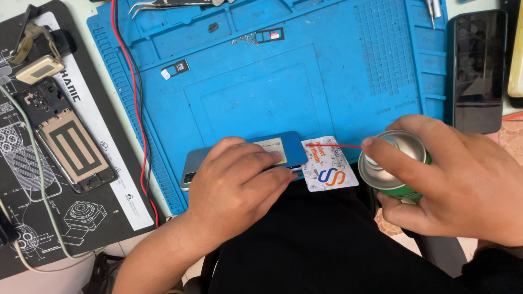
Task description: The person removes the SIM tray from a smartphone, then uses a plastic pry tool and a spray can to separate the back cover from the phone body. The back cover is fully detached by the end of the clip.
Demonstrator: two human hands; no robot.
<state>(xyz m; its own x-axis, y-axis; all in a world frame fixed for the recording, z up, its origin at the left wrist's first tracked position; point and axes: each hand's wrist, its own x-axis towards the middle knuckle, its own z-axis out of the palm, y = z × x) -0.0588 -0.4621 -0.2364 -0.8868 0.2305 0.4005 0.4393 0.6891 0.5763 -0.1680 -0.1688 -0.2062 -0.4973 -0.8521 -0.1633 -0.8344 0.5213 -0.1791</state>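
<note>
Left hand (234, 179) is pressing flat, fingers together, pinning the blue phone (283, 147) at the near edge of the blue mat (261, 92), while right hand (463, 174) is wrapping the green spray can (389, 163), forefinger on the nozzle, red straw (335, 145) aiming at the phone's edge.

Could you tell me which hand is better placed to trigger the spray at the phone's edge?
Probably the right hand: it grips the spray can, forefinger on the nozzle. The left hand presses on the phone.
</note>
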